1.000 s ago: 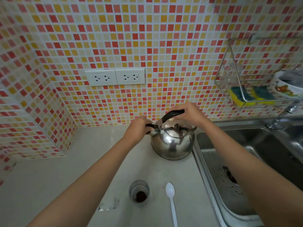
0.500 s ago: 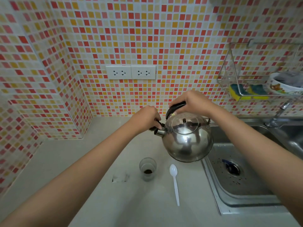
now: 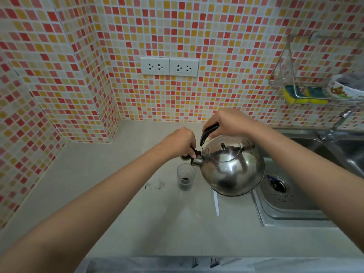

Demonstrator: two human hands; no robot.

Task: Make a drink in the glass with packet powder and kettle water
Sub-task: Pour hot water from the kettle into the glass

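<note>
A shiny steel kettle [image 3: 232,170] hangs in the air above the counter, tilted left, its spout just over the rim of a small clear glass [image 3: 185,176]. Dark powder lies at the bottom of the glass. My right hand [image 3: 226,123] grips the kettle's black handle. My left hand [image 3: 182,142] pinches the black spout cap at the kettle's left side. A white plastic spoon [image 3: 216,202] lies on the counter, its bowl hidden under the kettle. A torn clear packet [image 3: 155,185] lies left of the glass.
A steel sink [image 3: 291,200] with a drain sits right of the kettle, with a tap [image 3: 336,125] behind it. A wire rack [image 3: 307,95] with sponges and a bowl hangs on the tiled wall. Two wall sockets [image 3: 169,66] sit above the pale counter [image 3: 98,174].
The kettle has been lifted off the counter and carried forward, down to the glass, and now tilts with its spout at the rim. Both hands kept their hold.
</note>
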